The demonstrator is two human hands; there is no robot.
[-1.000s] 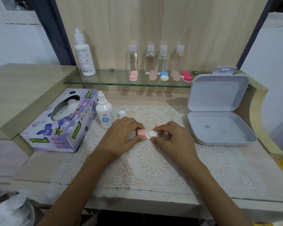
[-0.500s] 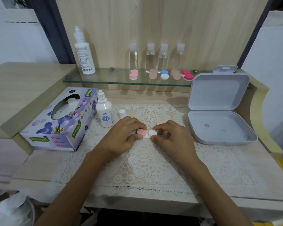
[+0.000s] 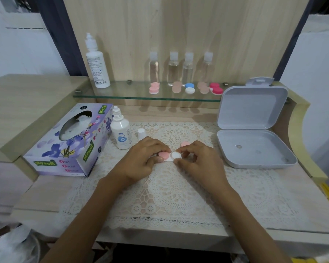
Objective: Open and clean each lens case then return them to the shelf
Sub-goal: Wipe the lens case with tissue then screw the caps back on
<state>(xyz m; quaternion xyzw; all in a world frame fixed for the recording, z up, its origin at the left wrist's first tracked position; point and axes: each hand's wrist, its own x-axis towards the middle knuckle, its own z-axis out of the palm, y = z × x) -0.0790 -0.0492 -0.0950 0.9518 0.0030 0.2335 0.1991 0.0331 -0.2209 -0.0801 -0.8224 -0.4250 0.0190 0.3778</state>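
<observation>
One lens case is in hand, on the table just left of the open grey box; five more wait on the glass shelf, up and left of that box. The left hand pinches its pink-capped end, the right hand pinches the white cap beside it. This looks like the opening step: next, hold the body firm and twist the white cap off without tipping the case.
</observation>
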